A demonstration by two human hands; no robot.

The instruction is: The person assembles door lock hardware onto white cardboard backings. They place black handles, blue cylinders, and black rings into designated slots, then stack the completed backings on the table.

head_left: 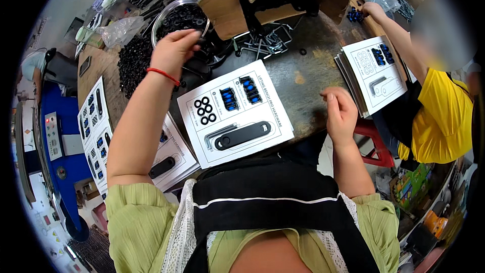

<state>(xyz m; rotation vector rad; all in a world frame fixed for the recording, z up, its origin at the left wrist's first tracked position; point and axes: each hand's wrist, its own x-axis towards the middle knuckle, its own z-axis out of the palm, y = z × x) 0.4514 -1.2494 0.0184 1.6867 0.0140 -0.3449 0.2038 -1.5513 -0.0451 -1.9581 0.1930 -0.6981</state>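
My left hand, with a red string on its wrist, is raised beside a metal bowl of small black parts. Its fingers are pinched together; what lies between them is too small to make out. Flat in front of me is a white printed card. On it are black rings, bolts with blue bands, bent hex keys and a long black flat piece. Off the card's right side, my right hand hovers by the table edge, fingers curled in, their inside hidden.
Loose black parts are heaped left of the bowl. Metal hex keys lie before an open cardboard box. More cards lie at left. At right, a person in yellow reaches over a card stack.
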